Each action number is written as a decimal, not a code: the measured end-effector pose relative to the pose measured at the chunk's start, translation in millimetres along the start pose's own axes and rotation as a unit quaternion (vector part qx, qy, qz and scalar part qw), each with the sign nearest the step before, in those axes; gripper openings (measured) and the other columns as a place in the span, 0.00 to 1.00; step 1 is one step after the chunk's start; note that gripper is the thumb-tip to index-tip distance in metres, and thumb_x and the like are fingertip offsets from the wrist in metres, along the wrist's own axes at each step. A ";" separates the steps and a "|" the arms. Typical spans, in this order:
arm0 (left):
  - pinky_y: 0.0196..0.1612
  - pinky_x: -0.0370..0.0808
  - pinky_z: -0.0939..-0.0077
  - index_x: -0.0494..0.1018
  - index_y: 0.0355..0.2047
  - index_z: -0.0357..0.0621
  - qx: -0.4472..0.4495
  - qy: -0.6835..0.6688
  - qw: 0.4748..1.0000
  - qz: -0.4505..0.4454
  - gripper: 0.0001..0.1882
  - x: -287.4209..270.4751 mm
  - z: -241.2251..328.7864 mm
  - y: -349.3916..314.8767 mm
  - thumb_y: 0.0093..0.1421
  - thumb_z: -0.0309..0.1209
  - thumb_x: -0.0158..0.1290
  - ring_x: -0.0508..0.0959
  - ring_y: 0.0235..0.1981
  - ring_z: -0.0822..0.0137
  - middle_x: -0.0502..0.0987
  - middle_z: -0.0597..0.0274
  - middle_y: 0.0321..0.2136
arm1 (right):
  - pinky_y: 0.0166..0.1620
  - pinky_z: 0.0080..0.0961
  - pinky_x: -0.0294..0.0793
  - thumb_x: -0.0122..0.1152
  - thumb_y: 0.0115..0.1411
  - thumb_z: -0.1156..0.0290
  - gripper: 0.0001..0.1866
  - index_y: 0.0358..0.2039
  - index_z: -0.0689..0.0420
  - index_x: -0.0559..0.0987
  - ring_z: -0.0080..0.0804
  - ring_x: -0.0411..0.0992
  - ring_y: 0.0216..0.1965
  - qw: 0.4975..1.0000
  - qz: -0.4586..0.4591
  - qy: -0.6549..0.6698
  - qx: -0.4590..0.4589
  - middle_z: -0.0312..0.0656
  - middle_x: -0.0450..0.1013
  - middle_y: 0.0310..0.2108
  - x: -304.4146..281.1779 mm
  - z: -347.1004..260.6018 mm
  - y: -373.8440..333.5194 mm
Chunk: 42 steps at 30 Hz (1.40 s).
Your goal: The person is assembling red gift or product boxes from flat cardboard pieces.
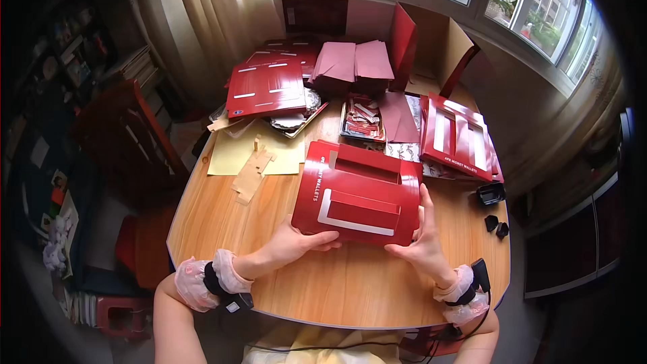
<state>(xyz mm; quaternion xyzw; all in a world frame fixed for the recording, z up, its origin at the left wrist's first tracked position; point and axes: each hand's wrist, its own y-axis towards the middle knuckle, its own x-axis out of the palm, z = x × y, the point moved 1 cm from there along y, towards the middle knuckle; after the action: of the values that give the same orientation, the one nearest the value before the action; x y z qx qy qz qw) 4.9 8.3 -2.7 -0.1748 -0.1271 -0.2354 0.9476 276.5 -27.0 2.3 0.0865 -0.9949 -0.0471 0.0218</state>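
Observation:
A red cardboard box [364, 192] with cut-out windows and white printing is tilted above the near middle of the table. My left hand [296, 244] grips its lower left edge, the thumb lying along the near side. At the right end, my right hand [424, 243] closes on the box, thumb below and fingers up along the side. One window has a white L-shaped border, and a dark opening shows behind it. Similar red cardboard pieces [445, 152] with windows lie stacked beyond my right hand. The fingers under the box are partly hidden.
On the wooden table [303, 290] lie yellow paper [226, 152] and a tan cardboard scrap [253, 175]. Farther back are flat red sheets [269, 84], pink paper stacks [335, 61], a tray of small items [364, 121] and an open carton [431, 40]. A black container [490, 193] sits near the right edge.

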 end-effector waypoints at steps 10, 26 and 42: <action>0.35 0.81 0.80 0.79 0.40 0.35 0.065 0.111 0.991 0.040 0.11 -0.4 3.3 2.6 0.58 0.27 0.64 0.83 0.33 0.71 0.83 0.58 0.34 | 0.64 0.36 0.67 0.70 0.44 0.88 0.67 0.72 0.46 0.33 0.36 0.60 0.65 0.999 0.000 0.001 -0.036 0.44 0.55 0.65 -4.3 4.1 1.2; 0.43 0.77 0.78 0.79 0.43 0.34 0.116 0.120 0.985 0.046 0.13 -0.3 -1.4 6.9 0.58 0.26 0.63 0.80 0.36 0.75 0.83 0.61 0.36 | 0.62 0.33 0.69 0.70 0.44 0.86 0.62 0.72 0.52 0.38 0.36 0.63 0.62 0.996 0.056 -0.066 -0.032 0.47 0.60 0.62 8.3 7.8 -5.2; 0.45 0.80 0.77 0.78 0.44 0.34 0.086 0.028 0.995 0.050 0.13 1.9 4.2 4.7 0.59 0.26 0.62 0.82 0.39 0.70 0.82 0.58 0.38 | 0.45 0.36 0.71 0.76 0.43 0.74 0.38 0.57 0.53 0.72 0.43 0.69 0.44 0.747 0.109 -0.586 -0.295 0.46 0.65 0.53 26.9 -26.1 -30.9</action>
<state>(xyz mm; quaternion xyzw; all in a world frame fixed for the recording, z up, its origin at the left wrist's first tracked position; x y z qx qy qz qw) 8.2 13.1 0.4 -0.0923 -0.1111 -0.1804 0.9729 256.6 -64.4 26.3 -0.0782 -0.7515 -0.3769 -0.5358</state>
